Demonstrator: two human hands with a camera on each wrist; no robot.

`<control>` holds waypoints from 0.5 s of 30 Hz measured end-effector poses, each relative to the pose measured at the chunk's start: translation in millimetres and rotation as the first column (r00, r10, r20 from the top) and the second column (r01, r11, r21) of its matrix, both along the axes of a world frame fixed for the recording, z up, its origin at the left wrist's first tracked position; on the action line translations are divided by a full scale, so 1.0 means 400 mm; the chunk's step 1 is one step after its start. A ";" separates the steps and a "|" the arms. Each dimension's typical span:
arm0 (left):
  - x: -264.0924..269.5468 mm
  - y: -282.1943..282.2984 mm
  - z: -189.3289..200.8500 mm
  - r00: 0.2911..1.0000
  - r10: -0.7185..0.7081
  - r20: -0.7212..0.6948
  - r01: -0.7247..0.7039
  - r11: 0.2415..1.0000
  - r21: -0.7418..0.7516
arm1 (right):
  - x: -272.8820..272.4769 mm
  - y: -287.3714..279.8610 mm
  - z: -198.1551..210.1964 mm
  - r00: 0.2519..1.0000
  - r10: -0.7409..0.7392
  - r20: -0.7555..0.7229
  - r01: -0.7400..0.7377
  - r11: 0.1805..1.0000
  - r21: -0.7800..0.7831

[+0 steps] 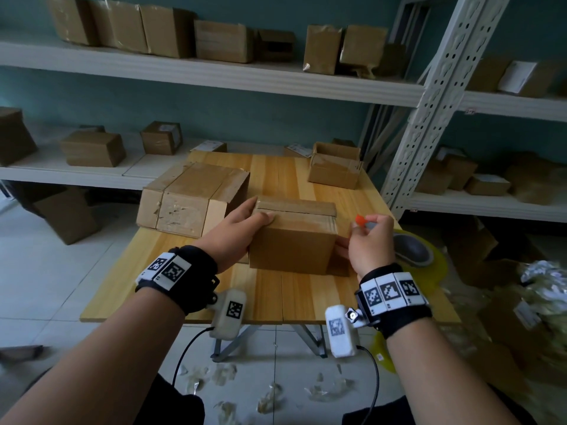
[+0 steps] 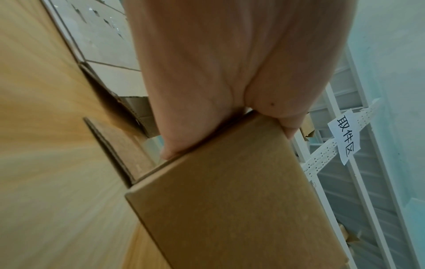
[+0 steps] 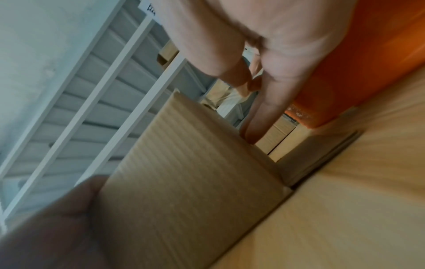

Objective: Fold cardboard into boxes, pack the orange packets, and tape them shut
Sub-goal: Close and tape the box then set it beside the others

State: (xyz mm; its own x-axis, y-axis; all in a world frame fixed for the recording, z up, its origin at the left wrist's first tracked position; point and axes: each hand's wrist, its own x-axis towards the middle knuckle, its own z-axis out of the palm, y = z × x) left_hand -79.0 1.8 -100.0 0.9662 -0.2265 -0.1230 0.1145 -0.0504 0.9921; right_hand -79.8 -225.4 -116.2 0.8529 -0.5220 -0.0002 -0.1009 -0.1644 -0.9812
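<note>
We see a small cardboard box (image 1: pixel 291 240) standing on a wooden table (image 1: pixel 270 289), near the middle and a little toward the six o'clock edge. Its top flaps are folded down, with a dark slit along the far side of the top.

The left hand (image 1: pixel 236 233) grips the box at its nine o'clock side: the thumb lies over the top edge and the palm presses the side wall. In the left wrist view the fingers (image 2: pixel 207 109) curl round the box's upper corner.

The right hand (image 1: pixel 369 243) sits at the box's three o'clock side. Its upper fingers pinch a small orange and grey piece (image 1: pixel 361 221), which we cannot identify. In the right wrist view one straight finger (image 3: pixel 264 112) touches the box's far edge.

A roll of tape (image 1: pixel 414 250) lies on the table at three o'clock, just beyond the right hand.

A larger taped box (image 1: pixel 190 197) stands at ten o'clock, close to the small one. An open box (image 1: pixel 334 168) stands at one o'clock, well apart. Shelves (image 1: pixel 214 72) behind the table carry more boxes.
</note>
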 end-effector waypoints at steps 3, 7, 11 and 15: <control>-0.005 -0.004 0.011 1.000 -0.011 -0.017 0.011 1.000 -0.013 | -0.002 -0.012 -0.004 1.000 0.027 0.012 -0.025 0.991 -0.133; 0.000 0.001 0.004 1.000 -0.008 -0.015 0.008 1.000 -0.023 | -0.010 -0.011 -0.002 0.998 0.063 0.001 -0.061 0.969 -0.239; 0.013 0.003 -0.012 1.000 -0.010 -0.022 0.010 1.000 -0.005 | -0.004 0.001 -0.006 0.996 0.085 -0.027 -0.089 0.940 -0.328; 0.022 0.004 -0.018 0.999 0.018 -0.033 -0.019 1.000 -0.019 | 0.005 0.015 -0.009 0.994 0.095 -0.050 -0.107 0.918 -0.382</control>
